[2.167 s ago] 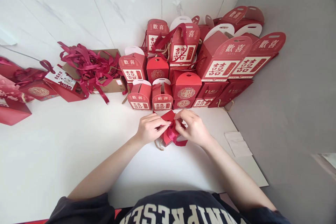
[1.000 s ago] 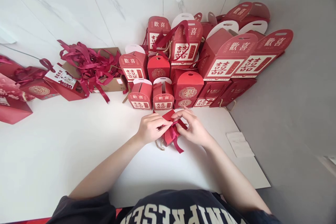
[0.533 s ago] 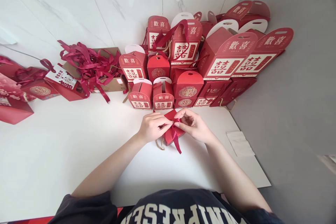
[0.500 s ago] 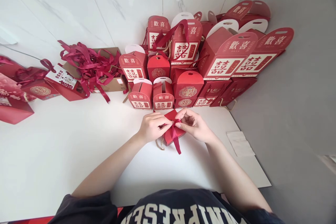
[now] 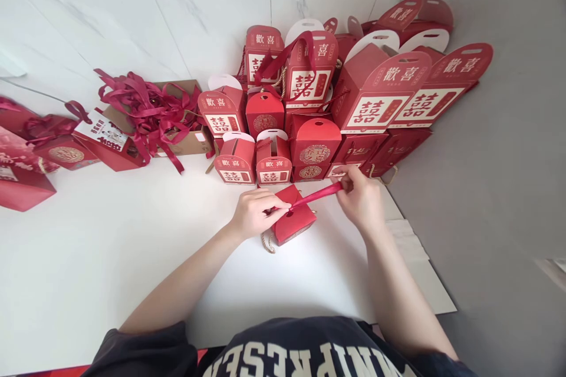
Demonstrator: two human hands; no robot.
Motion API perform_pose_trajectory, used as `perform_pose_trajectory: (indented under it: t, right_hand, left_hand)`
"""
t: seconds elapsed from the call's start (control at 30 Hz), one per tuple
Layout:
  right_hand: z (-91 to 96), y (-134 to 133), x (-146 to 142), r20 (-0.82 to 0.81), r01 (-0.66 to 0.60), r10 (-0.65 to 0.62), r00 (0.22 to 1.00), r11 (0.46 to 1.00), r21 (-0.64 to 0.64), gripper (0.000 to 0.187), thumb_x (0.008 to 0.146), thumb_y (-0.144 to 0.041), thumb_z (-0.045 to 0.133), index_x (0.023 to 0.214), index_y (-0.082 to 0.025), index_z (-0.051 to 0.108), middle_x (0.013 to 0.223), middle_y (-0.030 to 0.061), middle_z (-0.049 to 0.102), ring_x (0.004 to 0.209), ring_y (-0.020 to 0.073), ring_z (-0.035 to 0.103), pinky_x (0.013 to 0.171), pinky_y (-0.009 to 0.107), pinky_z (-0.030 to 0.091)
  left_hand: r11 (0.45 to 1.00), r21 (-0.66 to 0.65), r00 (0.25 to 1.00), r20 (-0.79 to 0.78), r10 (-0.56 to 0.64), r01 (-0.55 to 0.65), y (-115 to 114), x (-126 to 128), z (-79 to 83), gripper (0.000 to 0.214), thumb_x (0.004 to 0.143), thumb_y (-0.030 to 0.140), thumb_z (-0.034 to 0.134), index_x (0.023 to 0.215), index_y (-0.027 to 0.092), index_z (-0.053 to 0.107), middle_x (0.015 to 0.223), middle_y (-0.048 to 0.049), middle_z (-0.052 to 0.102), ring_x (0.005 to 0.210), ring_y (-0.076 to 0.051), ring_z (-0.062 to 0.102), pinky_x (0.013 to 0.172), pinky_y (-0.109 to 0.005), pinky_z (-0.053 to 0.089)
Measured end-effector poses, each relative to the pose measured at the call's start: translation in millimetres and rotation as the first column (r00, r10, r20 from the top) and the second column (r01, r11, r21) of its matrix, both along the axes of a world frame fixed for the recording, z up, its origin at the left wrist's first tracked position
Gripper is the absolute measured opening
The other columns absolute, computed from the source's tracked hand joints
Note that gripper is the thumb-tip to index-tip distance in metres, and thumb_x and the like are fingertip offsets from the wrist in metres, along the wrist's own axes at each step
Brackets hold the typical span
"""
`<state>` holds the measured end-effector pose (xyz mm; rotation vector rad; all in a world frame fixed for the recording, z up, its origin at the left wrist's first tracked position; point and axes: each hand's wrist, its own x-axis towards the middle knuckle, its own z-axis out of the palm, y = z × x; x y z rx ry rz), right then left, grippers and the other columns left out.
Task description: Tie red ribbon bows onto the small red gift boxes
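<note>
A small red gift box with a gold rope handle lies on the white table in front of me. My left hand is closed at the top of the box, its fingertips pinching a dark red ribbon where it meets the box. To the right, my right hand is closed on the ribbon's other end, held up off the box. Between the two hands the ribbon is stretched taut, rising slightly to the right. Part of the box is hidden behind my left fingers.
Stacked red gift boxes stand along the back wall. A cardboard box heaped with loose ribbons is at back left, beside more red boxes. A pale folded sheet lies near the right table edge.
My right hand has moved right and away from the box, drawing the ribbon out straight; its end hung down over the box before. My left hand has stayed about where it was.
</note>
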<state>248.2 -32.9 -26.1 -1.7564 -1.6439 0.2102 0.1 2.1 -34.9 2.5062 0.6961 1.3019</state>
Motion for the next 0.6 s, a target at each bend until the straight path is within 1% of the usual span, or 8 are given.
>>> perform_pose_trajectory:
  t: [0.07, 0.13, 0.2, 0.27, 0.3, 0.37, 0.47, 0.6]
  right_hand:
    - [3.5, 0.7, 14.9, 0.228, 0.058, -0.025, 0.973, 0.988, -0.140, 0.030, 0.078, -0.010, 0.055, 0.106, -0.018, 0.060, 0.087, 0.0086, 0.063, 0.078, 0.0243, 0.060, 0.068, 0.034, 0.044]
    - [6.8, 0.1, 22.4, 0.258, -0.056, 0.130, 0.957, 0.960, -0.276, 0.035, 0.075, -0.008, 0.056, 0.108, -0.017, 0.061, 0.107, 0.0146, 0.063, 0.100, 0.0320, 0.059, 0.081, 0.041, 0.047]
    - [9.7, 0.0, 20.0, 0.055, -0.329, 0.362, 0.930, 0.892, -0.311, 0.031, 0.080, -0.011, 0.054, 0.109, -0.020, 0.062, 0.118, 0.0124, 0.061, 0.114, 0.0305, 0.055, 0.095, 0.043, 0.044]
    - [12.2, 1.5, 9.6, -0.233, -0.564, 0.519, 0.822, 0.796, -0.219, 0.023, 0.091, -0.019, 0.048, 0.109, -0.023, 0.062, 0.125, 0.0075, 0.059, 0.119, 0.0240, 0.054, 0.103, 0.039, 0.041]
    - [12.9, 2.9, 2.9, -0.353, -0.631, 0.552, 0.755, 0.758, -0.165, 0.021, 0.095, -0.024, 0.045, 0.107, -0.024, 0.062, 0.127, 0.0060, 0.058, 0.120, 0.0219, 0.054, 0.105, 0.038, 0.040]
    - [12.8, 6.4, -10.2, -0.503, -0.683, 0.554, 0.663, 0.723, -0.105, 0.026, 0.101, -0.036, 0.041, 0.097, -0.023, 0.064, 0.129, 0.0056, 0.057, 0.123, 0.0208, 0.052, 0.108, 0.036, 0.037]
    - [8.5, 10.7, -22.8, -0.574, -0.694, 0.529, 0.625, 0.714, -0.097, 0.036, 0.100, -0.047, 0.043, 0.086, -0.021, 0.063, 0.130, 0.0068, 0.057, 0.125, 0.0223, 0.051, 0.110, 0.038, 0.033]
    - [1.4, 11.8, -26.1, -0.683, -0.722, 0.467, 0.561, 0.680, -0.128, 0.036, 0.092, -0.053, 0.057, 0.077, -0.020, 0.063, 0.130, 0.0081, 0.059, 0.133, 0.0266, 0.046, 0.109, 0.040, 0.035]
  left_hand:
    - [1.000, 0.013, 1.000, -0.007, -0.010, 0.010, -0.1, 0.5, 0.8, 0.006, 0.081, 0.015, 0.071, 0.077, 0.020, 0.072, 0.062, 0.0023, 0.069, 0.051, -0.009, 0.051, 0.053, -0.023, 0.043]
    - [1.000, 0.028, 1.000, -0.016, -0.014, 0.015, 0.0, 0.5, 1.0, 0.007, 0.082, 0.014, 0.070, 0.077, 0.020, 0.071, 0.063, 0.0024, 0.069, 0.051, -0.009, 0.052, 0.053, -0.023, 0.043]
    - [0.999, 0.042, 1.000, -0.022, -0.015, 0.016, 0.3, 0.1, 0.5, 0.008, 0.082, 0.014, 0.070, 0.078, 0.020, 0.071, 0.063, 0.0026, 0.070, 0.052, -0.009, 0.053, 0.054, -0.024, 0.044]
    - [0.998, 0.058, 0.999, -0.027, -0.022, 0.023, 0.6, -0.5, -0.4, 0.008, 0.081, 0.013, 0.070, 0.079, 0.020, 0.071, 0.065, 0.0026, 0.070, 0.054, -0.009, 0.055, 0.055, -0.024, 0.044]
    - [0.998, 0.064, 0.999, -0.030, -0.024, 0.026, 0.5, -0.8, -0.9, 0.008, 0.081, 0.012, 0.070, 0.080, 0.020, 0.070, 0.065, 0.0026, 0.070, 0.055, -0.009, 0.056, 0.056, -0.024, 0.045]
    - [0.997, 0.078, 0.999, -0.038, -0.021, 0.024, 0.0, -1.3, -1.4, 0.008, 0.082, 0.012, 0.070, 0.081, 0.021, 0.070, 0.066, 0.0025, 0.070, 0.056, -0.010, 0.057, 0.057, -0.024, 0.045]
    - [0.995, 0.100, 0.998, -0.056, -0.002, 0.007, -1.0, -1.9, -1.8, 0.009, 0.082, 0.013, 0.070, 0.081, 0.021, 0.070, 0.066, 0.0025, 0.069, 0.056, -0.010, 0.056, 0.057, -0.024, 0.045]
    - [0.994, 0.107, 0.997, -0.078, 0.010, -0.002, -0.4, -3.0, -4.2, 0.008, 0.084, 0.016, 0.068, 0.081, 0.023, 0.071, 0.065, 0.0023, 0.069, 0.056, -0.010, 0.056, 0.056, -0.024, 0.044]
